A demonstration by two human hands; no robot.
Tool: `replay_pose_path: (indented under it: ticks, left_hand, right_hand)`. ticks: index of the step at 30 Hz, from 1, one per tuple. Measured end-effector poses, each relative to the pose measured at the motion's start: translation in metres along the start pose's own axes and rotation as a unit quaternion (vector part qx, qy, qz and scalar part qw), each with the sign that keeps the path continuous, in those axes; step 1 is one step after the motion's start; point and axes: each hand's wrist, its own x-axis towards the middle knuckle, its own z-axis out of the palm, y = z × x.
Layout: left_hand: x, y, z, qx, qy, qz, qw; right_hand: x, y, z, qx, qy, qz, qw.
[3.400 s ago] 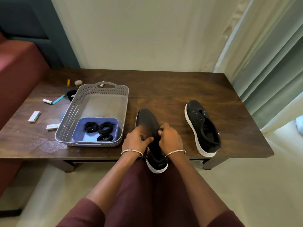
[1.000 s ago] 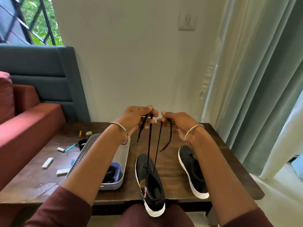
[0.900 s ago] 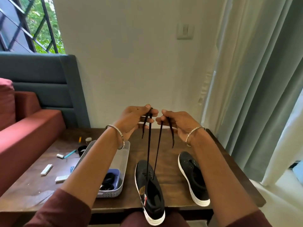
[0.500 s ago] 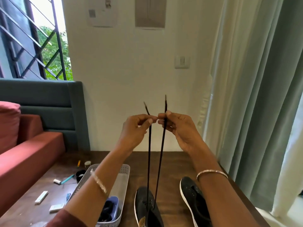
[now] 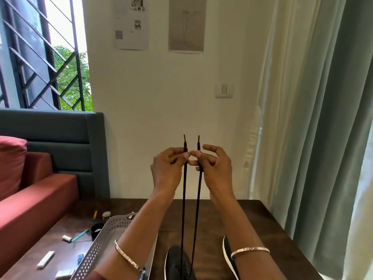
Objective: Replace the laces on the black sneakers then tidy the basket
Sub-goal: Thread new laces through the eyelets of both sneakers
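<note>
Nearest, at the bottom edge: toe of a black sneaker [image 5: 178,263] on the dark wooden tabletop [image 5: 262,229], pointing away. Just to its right, a second sneaker [image 5: 228,257] with a white sole, mostly hidden behind the right forearm. To the left, a grey perforated basket [image 5: 96,249], inside largely covered by the left forearm. A thin bangle on each wrist.

Left of the basket, scattered small items: a white bar [image 5: 46,259], another [image 5: 64,274], a teal pen [image 5: 80,235], a small black cup [image 5: 96,229].

Rising from the near sneaker, two taut strands of a black lace [image 5: 183,209], side by side and nearly vertical, up to both hands held well above the tabletop. Left hand [image 5: 167,168]: grip clamped on the left strand, thumb against forefinger, just under the tip. Right hand [image 5: 216,166]: grip clamped on the right strand, forefinger lifted and loosely curled. Thumb tips touching or just apart; cannot tell which. Both lace tips upright above the fingers, about level.

Farther back on the left, a red sofa [image 5: 30,209] against a grey padded panel [image 5: 60,138], and a barred window [image 5: 40,57] with greenery outside. On the white wall, a light switch [image 5: 224,89] and two paper sheets [image 5: 131,23]. Along the right, pale and grey-green curtains [image 5: 323,118].
</note>
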Motion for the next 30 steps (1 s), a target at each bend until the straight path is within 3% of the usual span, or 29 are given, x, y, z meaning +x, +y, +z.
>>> replay_pose_path:
  ticks: [10, 30]
  left_hand:
    - [0.001, 0.005, 0.006, -0.107, -0.003, -0.098, 0.989]
    - [0.010, 0.005, 0.005, -0.083, -0.032, -0.081, 0.993]
  right_hand:
    - [-0.003, 0.007, 0.010, 0.143, 0.050, 0.086, 0.985]
    - [0.004, 0.005, 0.011, 0.157, 0.061, 0.133, 0.977]
